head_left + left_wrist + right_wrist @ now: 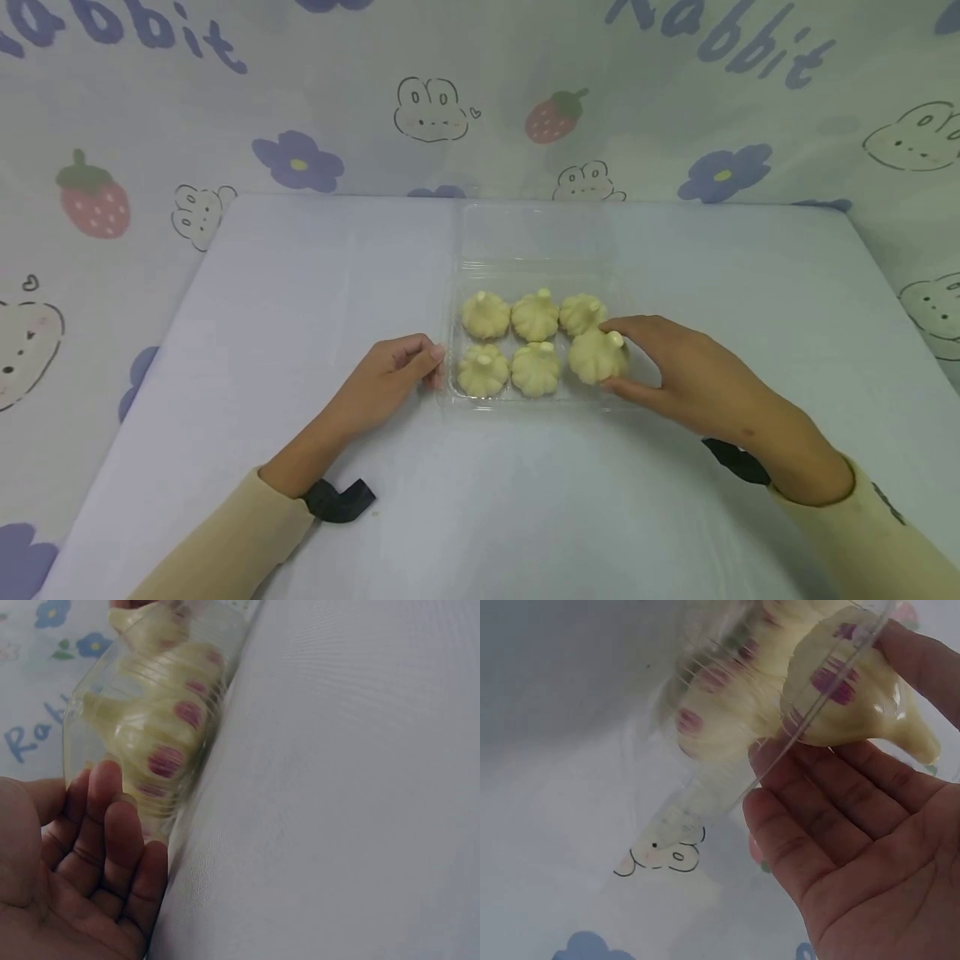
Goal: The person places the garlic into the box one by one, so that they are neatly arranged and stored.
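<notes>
A clear plastic box (534, 402) with its lid (534, 231) folded back lies on the white table. Several pale garlic bulbs (483, 371) with purple patches sit inside in two rows. My right hand (693, 379) grips another garlic bulb (598, 357) between thumb and fingers, at the box's front right corner. In the right wrist view this bulb (840, 690) is tilted, its stem toward the palm, and partly behind the clear box wall. At the box's left edge, my left hand (397, 371) pinches the rim with thumb and fingertips.
White cloth covers the table (315, 275) around the box. A patterned curtain (495, 50) with rabbits, flowers and strawberries stands behind it. Black straps (341, 502) hang at both wrists.
</notes>
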`<action>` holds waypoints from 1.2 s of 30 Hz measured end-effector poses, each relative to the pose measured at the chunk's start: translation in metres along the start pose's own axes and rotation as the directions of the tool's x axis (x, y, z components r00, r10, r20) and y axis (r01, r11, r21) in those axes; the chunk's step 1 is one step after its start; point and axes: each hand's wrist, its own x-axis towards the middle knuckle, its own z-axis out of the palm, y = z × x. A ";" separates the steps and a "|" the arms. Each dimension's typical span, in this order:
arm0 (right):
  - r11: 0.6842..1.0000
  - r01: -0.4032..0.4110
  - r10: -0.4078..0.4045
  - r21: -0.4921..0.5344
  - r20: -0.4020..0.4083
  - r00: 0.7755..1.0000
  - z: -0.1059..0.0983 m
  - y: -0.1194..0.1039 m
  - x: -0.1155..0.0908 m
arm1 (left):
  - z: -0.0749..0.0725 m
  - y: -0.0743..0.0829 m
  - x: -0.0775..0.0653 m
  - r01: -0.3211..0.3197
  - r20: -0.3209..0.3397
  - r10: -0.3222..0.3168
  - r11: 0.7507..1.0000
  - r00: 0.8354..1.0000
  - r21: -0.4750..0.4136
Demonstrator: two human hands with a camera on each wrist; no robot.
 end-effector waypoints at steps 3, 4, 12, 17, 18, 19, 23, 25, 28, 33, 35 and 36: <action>1.000 0.017 -0.017 0.003 0.000 1.000 0.003 0.000 0.001 | 0.000 0.000 0.000 0.000 0.003 0.000 1.000 1.000 -0.004; 1.000 0.023 -0.023 0.004 -0.001 1.000 0.004 0.001 0.002 | 0.000 0.000 0.000 0.000 0.003 0.000 1.000 1.000 -0.003; 0.997 0.066 -0.066 -0.026 0.005 0.998 0.010 0.002 0.008 | 0.000 0.000 0.000 0.003 0.004 -0.003 1.000 1.000 -0.002; 0.995 0.079 -0.078 -0.052 0.020 0.997 0.011 0.002 0.012 | 0.000 0.000 0.000 0.000 0.009 0.000 1.000 1.000 -0.011; 0.995 0.085 -0.084 -0.059 0.021 0.996 0.012 0.002 0.013 | 0.000 0.001 0.000 0.000 0.009 0.000 1.000 1.000 -0.009; 0.994 0.092 -0.091 -0.067 0.022 0.996 0.012 0.002 0.015 | 0.000 0.001 0.000 0.001 0.007 -0.001 1.000 1.000 -0.006; 0.987 0.121 -0.119 -0.102 0.027 0.993 0.013 0.001 0.018 | 0.000 0.000 0.000 0.004 0.004 -0.003 1.000 1.000 -0.003; 0.986 0.122 -0.119 -0.110 0.034 0.992 0.014 0.001 0.019 | 0.000 -0.001 0.000 0.004 0.005 -0.004 1.000 1.000 -0.007; 0.987 0.116 -0.112 -0.109 0.041 0.993 0.014 0.001 0.020 | 0.000 -0.001 0.000 0.002 0.006 -0.001 1.000 1.000 -0.011; 0.987 0.119 -0.115 -0.111 0.042 0.993 0.014 0.000 0.020 | 0.000 -0.001 0.000 -0.003 0.008 0.003 1.000 1.000 -0.016; 0.987 0.120 -0.115 -0.111 0.045 0.992 0.013 0.000 0.020 | 0.000 -0.002 0.001 -0.003 0.009 0.004 1.000 1.000 -0.020; 0.987 0.119 -0.115 -0.111 0.046 0.992 0.013 0.000 0.020 | 0.000 -0.002 0.001 -0.002 0.008 0.002 1.000 1.000 -0.018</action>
